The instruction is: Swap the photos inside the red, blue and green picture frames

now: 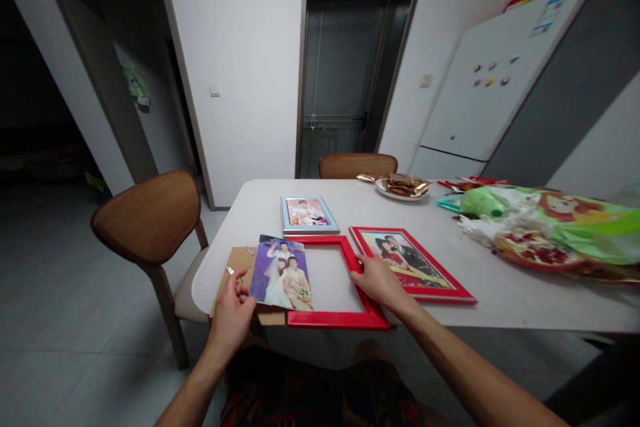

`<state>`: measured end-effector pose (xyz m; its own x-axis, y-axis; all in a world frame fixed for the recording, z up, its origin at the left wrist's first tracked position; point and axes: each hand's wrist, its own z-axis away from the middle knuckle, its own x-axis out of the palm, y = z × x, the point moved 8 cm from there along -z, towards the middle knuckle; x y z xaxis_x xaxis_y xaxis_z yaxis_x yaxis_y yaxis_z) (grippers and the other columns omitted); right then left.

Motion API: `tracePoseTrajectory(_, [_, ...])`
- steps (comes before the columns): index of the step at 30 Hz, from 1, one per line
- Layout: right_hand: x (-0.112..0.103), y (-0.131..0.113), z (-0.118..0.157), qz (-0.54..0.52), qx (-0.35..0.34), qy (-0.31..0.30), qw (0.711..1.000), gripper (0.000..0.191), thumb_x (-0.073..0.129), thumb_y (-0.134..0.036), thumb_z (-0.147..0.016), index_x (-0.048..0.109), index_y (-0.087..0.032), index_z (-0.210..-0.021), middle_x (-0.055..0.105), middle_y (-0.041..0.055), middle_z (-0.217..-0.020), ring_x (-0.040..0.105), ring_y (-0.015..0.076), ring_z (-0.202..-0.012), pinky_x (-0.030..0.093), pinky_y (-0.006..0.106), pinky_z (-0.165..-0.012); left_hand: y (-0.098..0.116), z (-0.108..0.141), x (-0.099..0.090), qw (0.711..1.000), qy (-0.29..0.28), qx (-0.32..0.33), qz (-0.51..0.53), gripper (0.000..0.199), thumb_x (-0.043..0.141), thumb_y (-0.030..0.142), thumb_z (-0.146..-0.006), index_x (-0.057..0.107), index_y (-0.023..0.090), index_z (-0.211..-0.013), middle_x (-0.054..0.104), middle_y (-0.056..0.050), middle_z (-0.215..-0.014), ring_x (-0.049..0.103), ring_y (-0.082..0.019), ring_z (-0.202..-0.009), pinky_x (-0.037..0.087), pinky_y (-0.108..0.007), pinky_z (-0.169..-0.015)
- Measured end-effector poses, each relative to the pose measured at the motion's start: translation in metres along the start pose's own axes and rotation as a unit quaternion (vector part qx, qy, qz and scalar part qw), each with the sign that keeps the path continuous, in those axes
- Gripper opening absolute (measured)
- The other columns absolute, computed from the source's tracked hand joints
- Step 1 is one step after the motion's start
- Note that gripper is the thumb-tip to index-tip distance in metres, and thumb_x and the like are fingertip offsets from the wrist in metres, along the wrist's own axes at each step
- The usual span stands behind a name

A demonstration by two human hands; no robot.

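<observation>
Left hand (233,310): thumb and fingers pinch the lower left edge of a wedding photo (281,280), the other fingers curled. The photo lies tilted across the left bar of a red frame (335,320) and over part of a brown board (240,259) with metal clips.

Right hand (377,278): fingers bent over the frame's right bar, thumb side toward the opening; how firmly it grips, I cannot tell. Nor can I tell from here whether a clear pane fills the opening.

Judgement on handling: the edge pinch looks right, as it keeps fingertips off the print. The right hand would do best to steady the frame flat, its lower bar being at the table's near edge. A light hold should avoid creasing the corner; the board's clips could scratch if the photo drags.

Farther out on the white table (253,210): a blue frame (313,229) beyond, a second red-framed picture (445,295) just right, a plate of wrapped packets (404,197), a green bag (590,217).
</observation>
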<state>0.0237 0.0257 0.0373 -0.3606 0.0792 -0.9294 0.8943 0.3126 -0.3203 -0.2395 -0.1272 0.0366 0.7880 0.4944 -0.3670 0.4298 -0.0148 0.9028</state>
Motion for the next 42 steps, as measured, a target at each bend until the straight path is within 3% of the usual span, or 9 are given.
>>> tracePoseTrajectory(7, [0.01,-0.003,0.003,0.069,-0.038,-0.019,0.997,0.025,0.043,-0.023,-0.07,0.06,-0.01,-0.083,0.062,0.0134,-0.081,0.057,0.021,-0.074,0.036,0.026,-0.063,0.002,0.004,0.008,0.984,-0.043,-0.005,-0.175,0.036,0.042,0.016,-0.071,0.042,0.014,-0.107,0.054,0.001,-0.066,0.055,-0.015,-0.058,0.04,-0.025,-0.056])
tracePoseTrajectory(13, [-0.003,-0.018,0.005,0.055,-0.056,0.027,0.997,0.03,0.046,-0.024,-0.07,0.059,-0.011,-0.094,0.058,0.0142,-0.094,0.052,0.0216,-0.087,0.036,0.028,-0.074,0.017,0.007,0.012,0.944,-0.067,0.054,-0.32,0.03,0.041,0.017,-0.074,0.045,0.015,-0.104,0.059,-0.005,-0.079,0.057,-0.018,-0.074,0.042,-0.029,-0.067])
tracePoseTrajectory(16, [-0.003,-0.038,0.007,-0.058,-0.074,0.033,0.995,0.038,0.047,-0.023,-0.07,0.055,-0.009,-0.104,0.058,0.0131,-0.097,0.053,0.0197,-0.088,0.036,0.028,-0.078,0.022,0.006,0.016,0.933,-0.064,0.077,-0.345,0.03,0.043,0.018,-0.074,0.047,0.013,-0.103,0.058,-0.009,-0.091,0.056,-0.021,-0.084,0.043,-0.032,-0.073])
tracePoseTrajectory(20, [0.032,-0.057,0.003,-0.302,0.001,-0.06,0.951,0.051,0.046,-0.02,-0.067,0.044,-0.01,-0.117,0.061,0.0046,-0.073,0.053,0.0112,-0.055,0.04,0.023,-0.054,0.041,0.01,0.037,0.926,-0.061,0.169,-0.332,0.034,0.046,0.018,-0.071,0.048,0.012,-0.104,0.054,-0.012,-0.105,0.047,-0.023,-0.102,0.038,-0.038,-0.087])
tracePoseTrajectory(24, [0.058,-0.077,0.0,-0.52,0.073,-0.1,0.845,0.067,0.045,-0.008,-0.058,0.032,-0.009,-0.123,0.043,-0.0098,-0.044,0.037,0.0056,-0.036,0.029,0.017,-0.038,0.049,0.017,0.073,0.918,-0.107,0.247,-0.291,0.053,0.053,0.02,-0.065,0.041,0.009,-0.116,0.042,-0.016,-0.124,0.036,-0.027,-0.115,0.031,-0.044,-0.095])
tracePoseTrajectory(30, [0.013,-0.112,0.003,-0.693,0.057,-0.048,0.717,0.072,0.054,-0.012,-0.059,0.028,-0.011,-0.125,0.048,-0.0094,-0.05,0.043,0.0053,-0.042,0.036,0.017,-0.044,0.06,0.005,0.073,0.946,-0.048,0.265,-0.182,0.052,0.039,0.004,-0.065,0.043,0.01,-0.117,0.045,-0.014,-0.124,0.037,-0.022,-0.117,0.03,-0.042,-0.098])
tracePoseTrajectory(36, [0.018,-0.101,0.019,-0.673,0.147,-0.099,0.718,0.04,0.052,-0.027,-0.072,0.047,-0.013,-0.109,0.061,0.0061,-0.082,0.057,0.0104,-0.062,0.044,0.021,-0.053,0.069,-0.009,0.038,0.977,0.089,0.139,0.134,0.034,0.041,0.021,-0.078,0.049,0.016,-0.111,0.057,-0.008,-0.111,0.051,-0.019,-0.105,0.036,-0.034,-0.093])
tracePoseTrajectory(39, [0.038,-0.09,0.025,-0.71,0.17,-0.141,0.669,0.031,0.045,-0.022,-0.075,0.048,-0.015,-0.105,0.063,0.007,-0.083,0.059,0.0123,-0.064,0.046,0.023,-0.054,0.056,-0.009,0.054,0.95,0.083,0.035,0.3,0.035,0.046,0.029,-0.077,0.052,0.011,-0.106,0.062,-0.01,-0.102,0.056,-0.021,-0.096,0.042,-0.035,-0.087])
tracePoseTrajectory(42, [0.033,-0.067,0.019,-0.749,0.156,-0.081,0.639,0.035,0.039,-0.009,-0.07,0.049,-0.015,-0.102,0.065,0.0053,-0.078,0.06,0.0134,-0.065,0.047,0.024,-0.056,0.047,-0.009,0.074,0.925,0.031,-0.022,0.378,0.041,0.051,0.029,-0.074,0.047,0.011,-0.111,0.06,-0.012,-0.103,0.057,-0.022,-0.095,0.045,-0.034,-0.082])
